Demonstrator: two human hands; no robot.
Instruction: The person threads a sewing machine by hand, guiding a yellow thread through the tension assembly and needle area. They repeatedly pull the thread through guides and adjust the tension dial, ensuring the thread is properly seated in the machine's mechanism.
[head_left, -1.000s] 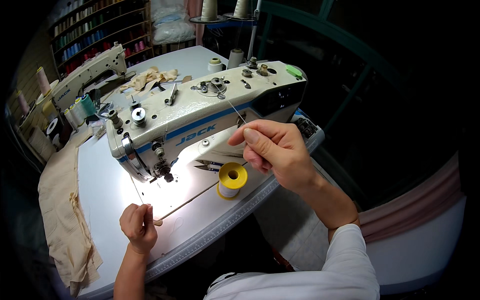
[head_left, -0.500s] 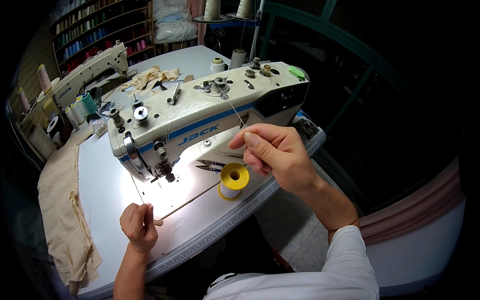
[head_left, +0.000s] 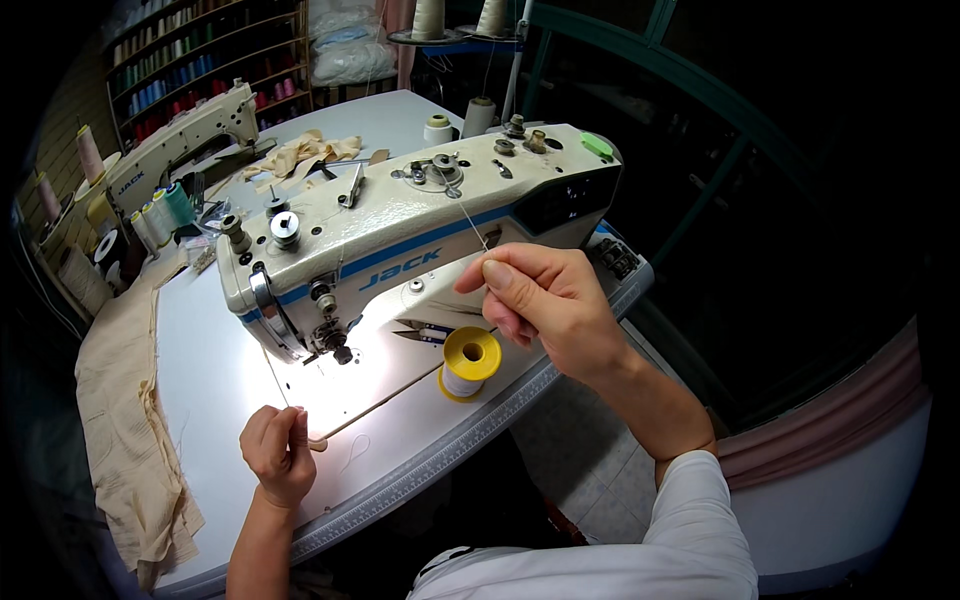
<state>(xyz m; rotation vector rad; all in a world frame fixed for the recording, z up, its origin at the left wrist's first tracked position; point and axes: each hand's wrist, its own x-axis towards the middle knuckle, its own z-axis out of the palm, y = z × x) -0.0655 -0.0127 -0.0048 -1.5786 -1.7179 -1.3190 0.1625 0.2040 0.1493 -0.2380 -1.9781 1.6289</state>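
Note:
A white sewing machine (head_left: pixel 400 229) with a blue stripe stands before me, its lamp lighting the needle area. My right hand (head_left: pixel 550 305) is in a pinch in front of the machine arm, closed on a thread (head_left: pixel 472 222) that runs down from the bobbin winder on top. Low on the left, my left hand (head_left: pixel 277 455) pinches another fine thread (head_left: pixel 278 382), which slants down from beneath the needle end. A small tan piece (head_left: pixel 317 443) lies by its thumb; whether it is held, I cannot tell. Below my right hand, a yellow-ended thread spool (head_left: pixel 470 362) stands upright on the table.
Thread snips (head_left: pixel 425 332) lie under the machine arm. Beige cloth (head_left: pixel 130 430) hangs over the table's left side. Behind are a second sewing machine (head_left: pixel 190 150), beige scraps (head_left: pixel 310 152) and a rack of coloured spools (head_left: pixel 170 90). A ruler tape (head_left: pixel 430 468) follows the front edge.
My right hand has shifted very slightly up with its thread. My left hand stays in the same place.

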